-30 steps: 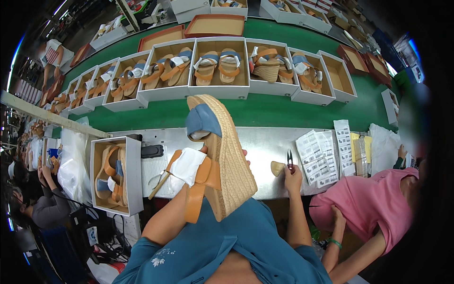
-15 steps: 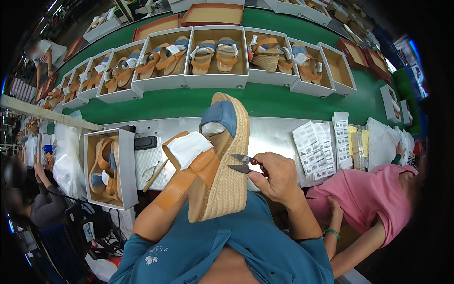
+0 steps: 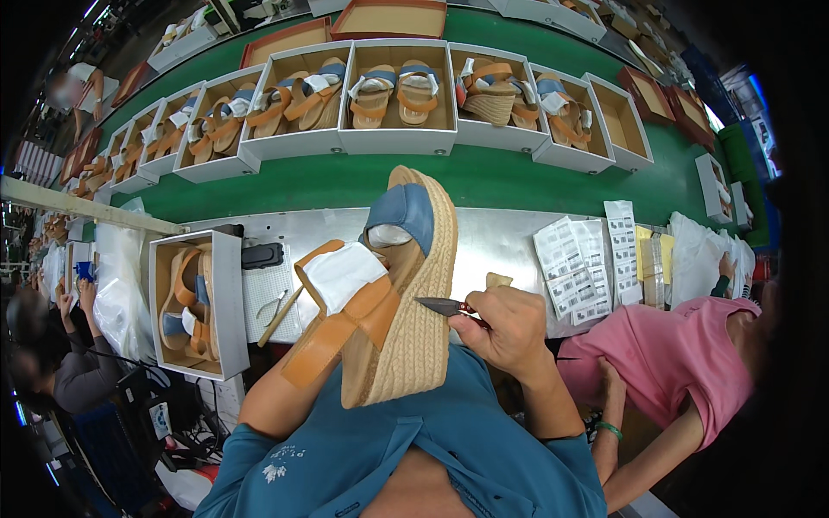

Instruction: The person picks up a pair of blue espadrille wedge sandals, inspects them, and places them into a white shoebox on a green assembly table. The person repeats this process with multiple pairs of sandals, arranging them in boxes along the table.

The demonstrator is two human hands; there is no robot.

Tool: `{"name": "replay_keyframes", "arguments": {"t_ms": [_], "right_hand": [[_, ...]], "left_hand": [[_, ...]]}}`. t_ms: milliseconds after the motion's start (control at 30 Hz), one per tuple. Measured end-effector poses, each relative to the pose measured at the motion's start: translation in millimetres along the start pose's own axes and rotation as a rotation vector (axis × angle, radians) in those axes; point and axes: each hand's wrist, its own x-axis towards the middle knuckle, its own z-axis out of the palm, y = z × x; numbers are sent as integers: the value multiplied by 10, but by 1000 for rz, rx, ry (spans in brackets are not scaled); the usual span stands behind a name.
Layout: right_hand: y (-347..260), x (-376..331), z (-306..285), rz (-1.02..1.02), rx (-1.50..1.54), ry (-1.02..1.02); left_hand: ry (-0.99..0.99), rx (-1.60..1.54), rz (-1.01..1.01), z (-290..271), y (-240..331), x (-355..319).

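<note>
Right grip holds snips pointing left, crosswise to the toe-away sandal.

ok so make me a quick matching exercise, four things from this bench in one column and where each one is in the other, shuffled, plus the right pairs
Things
1. wedge sandal
2. snips
3. label sheets
4. white open box

Places
A. lying flat on the metal table, at the person's right
B. at the person's left, with sandals inside
C. held up in front of the teal shirt
D. in one of the person's hands, the right hand

Pairs: 1-C, 2-D, 3-A, 4-B
</note>
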Motion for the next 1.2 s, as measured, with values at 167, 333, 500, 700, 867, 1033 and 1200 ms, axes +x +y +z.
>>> {"name": "replay_keyframes", "arguments": {"t_ms": [167,333,500,700,867,1033,1200], "right_hand": [[-17,-37,55,124,190,40],[-69,18,23,57,152,-29],[-73,-5,54,62,92,-10],[-7,-73,181,214,157,94],[-97,3,200,94,68,83],[-75,-46,239,64,-7,116],[-161,-26,193,103,32,152]], "left_hand": [[-28,-45,-1,10,3,-30],[-25,-65,22,-54,-8,-30],[-107,-103,-18,-38,-11,-49],[-149,-141,-139,238,31,-237],[41,23,-65,-489,29,-124],[-25,59,-139,-611,116,-96],[3,-127,-83,-607,72,-252]]}}
